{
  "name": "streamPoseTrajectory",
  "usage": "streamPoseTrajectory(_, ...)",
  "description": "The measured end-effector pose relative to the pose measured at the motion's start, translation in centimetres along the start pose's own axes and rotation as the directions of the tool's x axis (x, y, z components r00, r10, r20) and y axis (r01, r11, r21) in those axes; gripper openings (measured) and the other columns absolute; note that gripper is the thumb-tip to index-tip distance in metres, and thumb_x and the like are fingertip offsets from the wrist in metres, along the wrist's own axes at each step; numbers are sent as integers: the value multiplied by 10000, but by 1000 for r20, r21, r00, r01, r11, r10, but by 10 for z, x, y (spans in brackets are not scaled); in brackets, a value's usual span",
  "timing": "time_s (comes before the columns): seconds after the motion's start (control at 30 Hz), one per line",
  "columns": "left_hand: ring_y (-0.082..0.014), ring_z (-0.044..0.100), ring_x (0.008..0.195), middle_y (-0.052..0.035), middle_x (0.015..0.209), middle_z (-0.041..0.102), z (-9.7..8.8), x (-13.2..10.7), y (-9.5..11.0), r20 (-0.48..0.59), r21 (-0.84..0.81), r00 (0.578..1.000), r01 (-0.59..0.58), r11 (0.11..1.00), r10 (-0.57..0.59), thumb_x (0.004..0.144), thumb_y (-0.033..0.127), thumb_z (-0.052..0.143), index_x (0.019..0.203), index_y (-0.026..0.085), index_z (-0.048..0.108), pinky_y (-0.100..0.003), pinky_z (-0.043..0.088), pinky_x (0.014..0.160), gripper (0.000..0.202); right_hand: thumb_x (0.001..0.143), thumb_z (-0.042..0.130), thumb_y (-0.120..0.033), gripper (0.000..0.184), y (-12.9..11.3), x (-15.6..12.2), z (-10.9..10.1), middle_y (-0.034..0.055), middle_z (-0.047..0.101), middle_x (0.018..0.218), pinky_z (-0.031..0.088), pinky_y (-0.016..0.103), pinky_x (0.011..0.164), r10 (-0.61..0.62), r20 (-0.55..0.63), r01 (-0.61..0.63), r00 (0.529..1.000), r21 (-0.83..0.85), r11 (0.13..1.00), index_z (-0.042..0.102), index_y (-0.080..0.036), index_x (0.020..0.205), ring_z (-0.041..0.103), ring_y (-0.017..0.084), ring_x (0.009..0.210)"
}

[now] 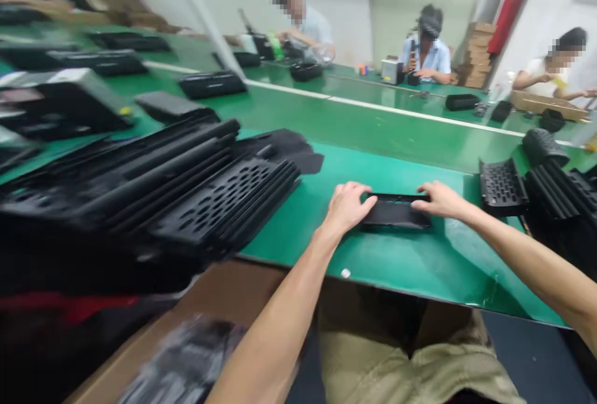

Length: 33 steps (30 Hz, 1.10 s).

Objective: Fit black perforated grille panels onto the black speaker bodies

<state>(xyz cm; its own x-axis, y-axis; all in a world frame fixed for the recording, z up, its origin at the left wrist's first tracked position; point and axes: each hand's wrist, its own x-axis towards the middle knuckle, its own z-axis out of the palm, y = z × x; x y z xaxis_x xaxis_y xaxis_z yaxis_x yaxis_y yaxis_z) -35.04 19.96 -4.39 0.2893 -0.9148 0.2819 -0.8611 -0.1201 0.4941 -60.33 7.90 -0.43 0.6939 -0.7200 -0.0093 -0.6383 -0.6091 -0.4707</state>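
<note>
A black rectangular plastic housing (396, 212) lies on the green work surface in front of me, its long side across my view. At its left end my left hand (349, 206) grips the edge, thumb on top and fingers curled behind. My right hand (435, 199) holds the opposite end, with the thumb over the near face and the fingers at the far edge. What sits inside the housing is too dark to make out.
To the left is a big stack of black perforated plastic shells (224, 199). More black shells (504, 186) stand at the right. A small white piece (346, 273) lies near the table edge. An open cardboard box (228, 292) is below left. Several people sit across the green bench.
</note>
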Motion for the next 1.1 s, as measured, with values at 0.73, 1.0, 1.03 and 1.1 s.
streamPoseTrajectory(0.73,-107,599,569,33,659,669,-36,-130,82,438,-845,826,513,151,-354,582,484,980,998,181,622,-204,503,568,627,730,886,-522,620,-2,-135,-1,-14,582,793,372,253,587,166,261,-309,951,828,469,695,-192,1219,504,129,669)
streamPoseTrajectory(1.0,-97,579,563,35,682,648,-36,-143,80,440,-849,825,511,136,-355,632,496,960,1061,171,642,-198,499,553,626,691,907,-522,509,4,-137,17,-13,607,724,325,244,541,162,268,-310,950,881,358,738,-175,1024,459,103,591)
streamPoseTrajectory(1.03,-94,583,579,30,683,653,-35,-144,80,420,-856,832,496,148,-363,637,486,959,1045,164,652,-191,495,567,604,698,905,-520,505,5,-138,17,-7,621,745,328,244,543,151,266,-304,952,883,357,743,-177,1031,462,103,597)
streamPoseTrajectory(1.1,-96,597,615,12,703,675,-33,-145,81,385,-866,844,470,169,-373,651,479,953,1017,154,667,-186,497,596,566,720,891,-523,492,7,-140,17,-2,625,762,322,244,539,142,257,-292,956,883,367,755,-179,1043,452,100,598)
